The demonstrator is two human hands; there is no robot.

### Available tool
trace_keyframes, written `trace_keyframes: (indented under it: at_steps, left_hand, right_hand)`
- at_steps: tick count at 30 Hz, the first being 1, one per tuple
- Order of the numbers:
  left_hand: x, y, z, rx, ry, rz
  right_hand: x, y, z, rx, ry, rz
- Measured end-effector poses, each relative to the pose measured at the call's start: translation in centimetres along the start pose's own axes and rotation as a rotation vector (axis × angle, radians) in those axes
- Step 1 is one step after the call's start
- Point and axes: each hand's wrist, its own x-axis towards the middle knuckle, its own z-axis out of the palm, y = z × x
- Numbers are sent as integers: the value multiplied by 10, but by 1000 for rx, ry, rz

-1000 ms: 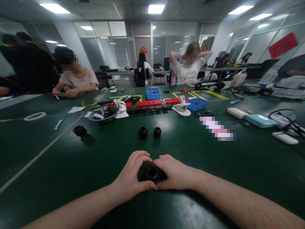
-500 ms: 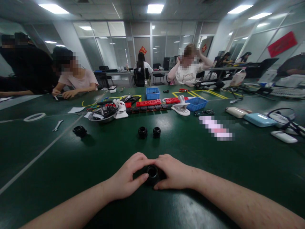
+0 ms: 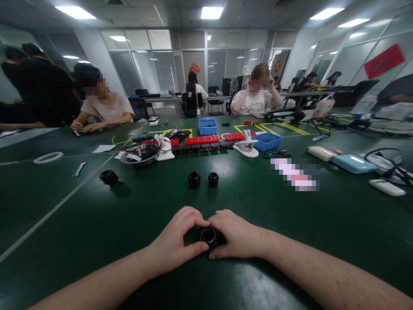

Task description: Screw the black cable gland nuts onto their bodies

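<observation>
A small black round threaded fitting (image 3: 207, 235) stands on the green table (image 3: 97, 224) just in front of me. My left hand (image 3: 176, 241) curls round its left side, thumb and forefinger pinched on it. My right hand (image 3: 234, 234) wraps its right side, fingers closed against it. Both forearms rest on the table. Two more black fittings (image 3: 194, 179) (image 3: 213, 178) stand side by side farther out, and a third black fitting (image 3: 109, 177) lies off to the left.
Behind the fittings are a metal bowl of parts (image 3: 140, 156), red power strips (image 3: 201, 140), blue bins (image 3: 267, 141), a white clamp (image 3: 245, 146) and a wrench (image 3: 78, 169). Cases and cables lie at the right (image 3: 353, 163). People sit along the far side of the table.
My left thumb has shifted along the front of the fitting, and the fingers have re-gripped it. Across the table a person has lowered their arms from behind the head.
</observation>
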Motion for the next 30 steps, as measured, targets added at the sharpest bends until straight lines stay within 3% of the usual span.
trace_keyframes:
  at_steps: [8, 17, 25, 30]
  left_hand:
    - [-5, -10, 9, 104, 123, -11]
    - [-3, -5, -1, 26, 19, 234]
    - [-2, 1, 1, -21, -32, 83]
    - [-3, 1, 5, -51, 15, 47]
  right_hand:
    - [0, 0, 1, -14, 9, 21]
    - [0, 0, 1, 13, 0, 23]
    - [0, -3, -1, 47, -3, 9]
    - [1, -2, 1, 55, -29, 30]
